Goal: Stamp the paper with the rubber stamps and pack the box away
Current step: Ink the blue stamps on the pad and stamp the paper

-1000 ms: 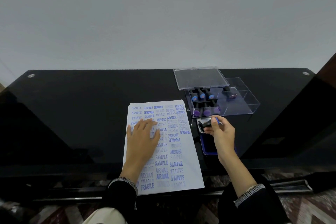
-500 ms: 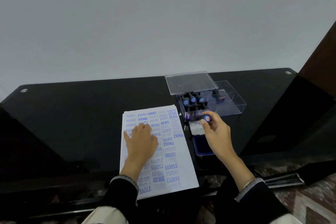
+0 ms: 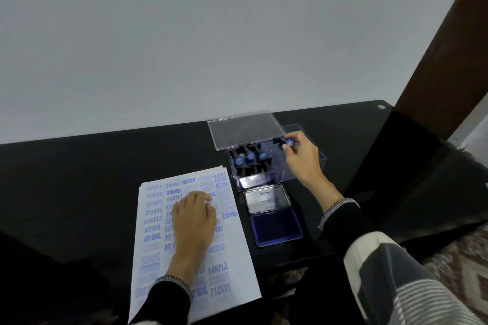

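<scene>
Head view, right hand point(image 3: 301, 157) pinching stamp point(image 3: 286, 142), left hand point(image 3: 194, 219) flat on paper point(image 3: 232, 253)

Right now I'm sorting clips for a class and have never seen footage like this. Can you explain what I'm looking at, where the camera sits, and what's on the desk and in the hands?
There is no machine here: a person works with bare hands, filmed by a camera on their head looking down. The left hand lies flat on a sheet of paper covered in blue stamped words. The right hand pinches a blue-topped stamp over the clear plastic box, where other stamps sit in a row. The box lid lies behind it. An open ink pad lies beside the paper on the black desk.
</scene>
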Motion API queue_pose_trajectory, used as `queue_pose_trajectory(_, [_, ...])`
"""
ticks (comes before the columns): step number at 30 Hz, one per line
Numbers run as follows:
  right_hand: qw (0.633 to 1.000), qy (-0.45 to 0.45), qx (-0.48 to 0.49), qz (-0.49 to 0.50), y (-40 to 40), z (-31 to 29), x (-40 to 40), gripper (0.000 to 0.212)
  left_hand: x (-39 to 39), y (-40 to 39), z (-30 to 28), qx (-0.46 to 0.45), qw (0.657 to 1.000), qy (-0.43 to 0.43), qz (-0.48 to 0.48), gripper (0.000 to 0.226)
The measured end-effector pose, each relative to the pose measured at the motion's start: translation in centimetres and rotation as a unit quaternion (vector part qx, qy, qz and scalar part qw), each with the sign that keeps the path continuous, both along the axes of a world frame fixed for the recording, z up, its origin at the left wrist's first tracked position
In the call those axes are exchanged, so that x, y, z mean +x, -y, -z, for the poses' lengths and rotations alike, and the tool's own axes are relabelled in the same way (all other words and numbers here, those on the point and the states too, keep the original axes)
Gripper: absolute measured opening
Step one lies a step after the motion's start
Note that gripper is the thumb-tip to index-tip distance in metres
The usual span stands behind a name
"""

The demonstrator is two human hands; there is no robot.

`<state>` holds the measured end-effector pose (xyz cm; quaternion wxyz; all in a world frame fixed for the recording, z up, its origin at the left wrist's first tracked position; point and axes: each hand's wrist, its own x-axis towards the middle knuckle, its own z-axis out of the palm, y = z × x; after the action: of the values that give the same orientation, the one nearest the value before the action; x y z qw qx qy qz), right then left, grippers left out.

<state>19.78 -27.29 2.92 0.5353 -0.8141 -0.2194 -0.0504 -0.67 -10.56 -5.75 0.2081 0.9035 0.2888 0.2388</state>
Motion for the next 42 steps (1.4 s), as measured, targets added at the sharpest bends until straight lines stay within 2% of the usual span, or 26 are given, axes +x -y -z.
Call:
queue_pose_trajectory(6, [0.994,-0.015,-0.107,-0.007,-2.0,0.4,4.6,0.011,0.2,0.0,0.5,0.02,1.0,0.017,-0.012,0.009])
queue_pose_trajectory(14, [0.971,-0.037,-0.232,-0.039,-4.2,0.4,7.6,0.02,0.4,0.1,0.6,0.004,1.0,0.01,-0.021,0.01])
queue_pose_trajectory(17, [0.956,-0.06,-0.283,-0.057,-4.3,-0.2,7.9,0.016,0.3,0.1,0.5,0.009,1.0,0.017,-0.023,0.01])
queue_pose_trajectory(23, [0.914,-0.085,-0.386,-0.097,-4.7,-2.1,7.7,0.024,0.3,0.1,0.6,0.004,1.0,0.021,-0.023,0.011])
queue_pose_trajectory(26, [0.929,-0.057,-0.36,-0.072,-4.7,-1.9,8.4,0.02,0.3,0.1,0.6,0.005,0.999,0.019,-0.025,0.011])
queue_pose_trajectory(29, [0.949,-0.02,-0.313,0.041,-4.3,-1.2,9.4,0.016,0.3,0.1,0.7,0.007,0.999,0.02,-0.027,0.01])
queue_pose_trajectory(33, [0.907,-0.059,-0.412,0.072,-4.5,-0.5,9.5,0.045,0.4,0.1,0.7,0.011,0.999,0.017,-0.025,0.011])
queue_pose_trajectory(37, [0.899,-0.071,-0.42,0.101,-5.2,-0.2,9.6,0.044,0.4,0.1,0.7,0.009,0.999,0.02,-0.023,0.012])
queue_pose_trajectory(40, [0.913,-0.074,-0.384,0.114,-5.2,-0.3,9.5,0.045,0.3,0.1,0.6,0.009,0.999,0.021,-0.024,0.011])
queue_pose_trajectory(42, [0.938,-0.054,-0.321,0.123,-5.1,-0.5,9.3,0.037,0.3,0.1,0.4,0.012,0.999,0.017,-0.024,0.009])
